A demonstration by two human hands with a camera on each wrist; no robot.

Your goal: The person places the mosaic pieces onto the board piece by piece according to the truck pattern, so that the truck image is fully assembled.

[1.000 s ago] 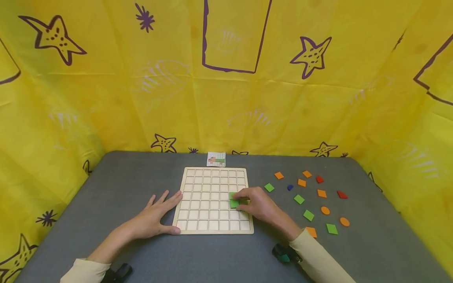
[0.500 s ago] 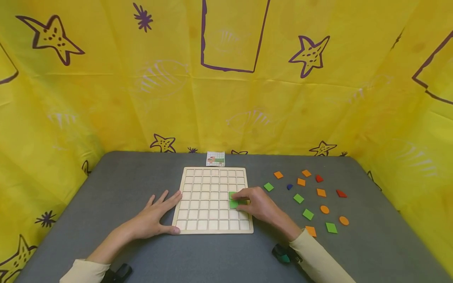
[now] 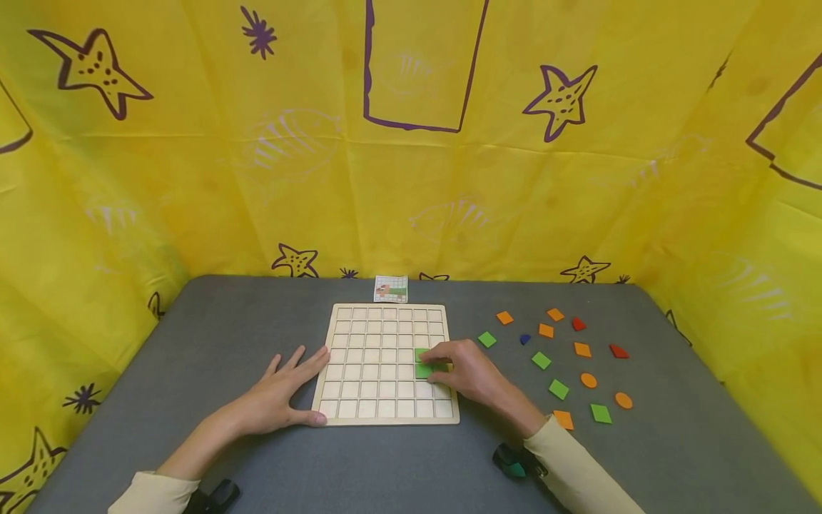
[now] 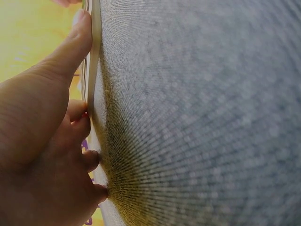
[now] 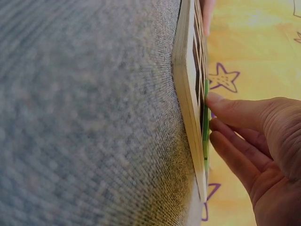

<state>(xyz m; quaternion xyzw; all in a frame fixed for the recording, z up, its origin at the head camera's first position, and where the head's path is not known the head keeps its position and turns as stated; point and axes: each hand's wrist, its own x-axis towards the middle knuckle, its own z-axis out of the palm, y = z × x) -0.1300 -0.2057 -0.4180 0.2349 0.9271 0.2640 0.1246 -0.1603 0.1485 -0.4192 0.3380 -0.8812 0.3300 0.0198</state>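
Note:
A pale wooden grid board (image 3: 372, 371) lies on the table. My left hand (image 3: 285, 396) is spread at its left side, with the thumb near the front left corner; in the left wrist view the thumb (image 4: 77, 40) touches the board's edge. Green square tiles (image 3: 422, 370) sit at the board's right side, one behind another, and more green shows under my right hand (image 3: 472, 371). That hand holds a green tile between thumb and index finger at the board. In the right wrist view its thumb (image 5: 235, 110) touches the green tile (image 5: 206, 122), which rises slightly above the rim.
A small printed pattern card (image 3: 391, 289) lies behind the board. To the right are scattered orange squares (image 3: 582, 350), green squares (image 3: 541, 360), orange discs (image 3: 623, 400), red pieces (image 3: 619, 351) and a small blue piece (image 3: 525, 339). A yellow patterned cloth (image 3: 411, 171) surrounds the table.

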